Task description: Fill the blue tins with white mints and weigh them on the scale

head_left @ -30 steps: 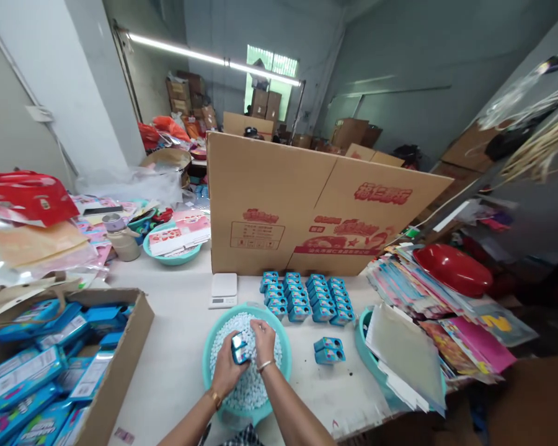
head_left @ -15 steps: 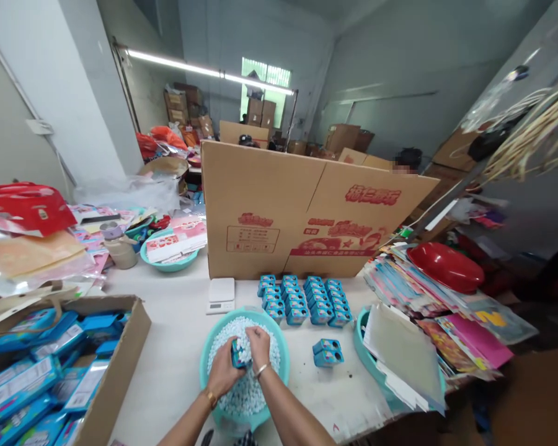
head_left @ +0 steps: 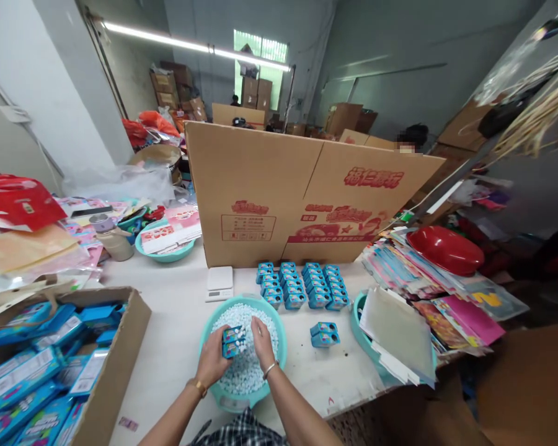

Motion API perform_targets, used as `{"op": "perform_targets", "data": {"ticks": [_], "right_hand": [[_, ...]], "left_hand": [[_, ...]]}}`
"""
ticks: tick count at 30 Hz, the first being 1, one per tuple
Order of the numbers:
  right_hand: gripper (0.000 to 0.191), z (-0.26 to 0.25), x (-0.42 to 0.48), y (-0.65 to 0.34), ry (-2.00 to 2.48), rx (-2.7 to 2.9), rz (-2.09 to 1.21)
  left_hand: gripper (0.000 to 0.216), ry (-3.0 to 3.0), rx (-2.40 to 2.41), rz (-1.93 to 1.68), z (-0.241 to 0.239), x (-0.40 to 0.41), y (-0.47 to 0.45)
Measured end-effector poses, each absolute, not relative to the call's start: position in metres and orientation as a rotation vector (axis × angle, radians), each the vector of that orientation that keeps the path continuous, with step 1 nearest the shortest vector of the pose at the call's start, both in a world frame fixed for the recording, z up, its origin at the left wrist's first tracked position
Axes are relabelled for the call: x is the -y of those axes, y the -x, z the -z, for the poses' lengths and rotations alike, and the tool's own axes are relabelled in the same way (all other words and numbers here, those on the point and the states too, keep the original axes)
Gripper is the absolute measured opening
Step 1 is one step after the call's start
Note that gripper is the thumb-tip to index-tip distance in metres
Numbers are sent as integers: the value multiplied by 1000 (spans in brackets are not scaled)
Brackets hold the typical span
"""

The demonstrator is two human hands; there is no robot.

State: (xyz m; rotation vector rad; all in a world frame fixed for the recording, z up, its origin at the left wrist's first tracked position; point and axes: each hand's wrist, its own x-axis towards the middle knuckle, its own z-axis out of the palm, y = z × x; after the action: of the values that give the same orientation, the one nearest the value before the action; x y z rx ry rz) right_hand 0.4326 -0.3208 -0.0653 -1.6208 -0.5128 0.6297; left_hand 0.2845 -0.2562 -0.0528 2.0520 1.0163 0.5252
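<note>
In the head view my left hand (head_left: 212,360) is closed around a pair of small blue boxes (head_left: 231,350), held over the turquoise basin (head_left: 284,353). A few white pellets lie on and beside the boxes. Small white and pale-blue pellets (head_left: 246,379) fill much of the basin. Just right of the boxes, my right hand (head_left: 263,348) is over the pellets, its fingers extended and apart from the boxes. Whether any pellet sticks in its palm is hidden. Two more blue boxes (head_left: 325,339) stand together on the table, right of the basin.
Several rows of blue boxes (head_left: 291,298) stand behind the basin, beside a white scale (head_left: 220,279). A large cardboard sheet (head_left: 260,167) rises behind them. An open carton (head_left: 121,359) of blue packages is at left; a basin with papers (head_left: 395,337) at right.
My right hand has drawn away from the boxes and its fingers have straightened. My left hand has tilted the boxes, showing more of their fronts. The camera view has shifted slightly.
</note>
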Motion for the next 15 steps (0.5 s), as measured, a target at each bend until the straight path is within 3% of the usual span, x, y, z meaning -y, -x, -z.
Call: {"op": "perform_targets", "data": {"ticks": [3, 7, 11, 15], "right_hand": [[49, 63, 322, -418, 1742, 708, -438], [41, 56, 320, -421, 1652, 827, -654], [51, 55, 321, -437, 1494, 514, -869], [57, 58, 320, -433, 1460, 376, -813]], "left_hand": [[69, -1995, -1023, -523, 52, 261, -287], [80, -1689, -915, -458, 51, 267, -287], [85, -1385, -863, -453, 48, 266, -278], [88, -1218, -839, -450, 45, 272, -281]]}}
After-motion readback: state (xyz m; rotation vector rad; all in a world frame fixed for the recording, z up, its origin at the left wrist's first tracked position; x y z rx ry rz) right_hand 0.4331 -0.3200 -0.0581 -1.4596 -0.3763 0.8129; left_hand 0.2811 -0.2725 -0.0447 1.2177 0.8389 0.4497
